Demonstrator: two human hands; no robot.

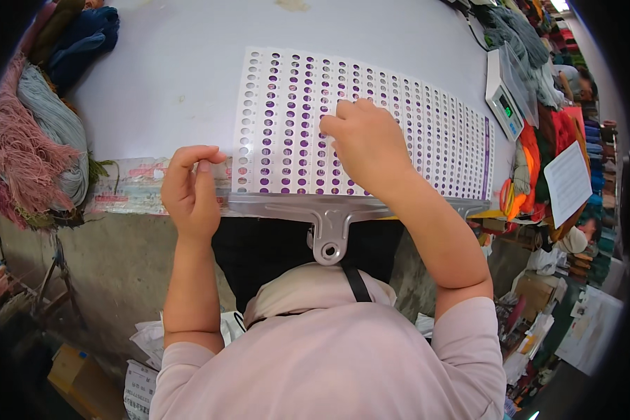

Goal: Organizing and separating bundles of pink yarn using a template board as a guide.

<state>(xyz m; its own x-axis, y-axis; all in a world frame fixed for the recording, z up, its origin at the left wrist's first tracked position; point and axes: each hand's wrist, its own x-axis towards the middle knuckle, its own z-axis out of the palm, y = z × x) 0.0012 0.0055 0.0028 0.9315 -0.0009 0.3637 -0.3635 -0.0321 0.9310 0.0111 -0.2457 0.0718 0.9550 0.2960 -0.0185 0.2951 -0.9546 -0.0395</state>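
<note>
Your card [434, 133] lies on the desk [182, 77] at the near edge, in front of your body. Its columns of round windows hold mostly purple samples; some at the left show pale or grey. A metal clip [329, 227] runs along the card's near side, its loop overhanging the desk.

Your right hand [367, 143] is over the card's middle, fingers bent down; their tips are hidden, so whether they pinch anything cannot be told. Your left hand [192, 189] is just beside the card's left edge, fingers curled toward the thumb; any thin item between them cannot be made out.

A carton [80, 381] sits low at left, contents not visible, its outline fading into the dark rim. The right hand and forearm cover several windows.

Desk surface stretches from the card's far side to the upper border. Left, the yarn [38, 133] hangs over the edge, well apart from the card; right, a scale [504, 94] stands just beside it.
</note>
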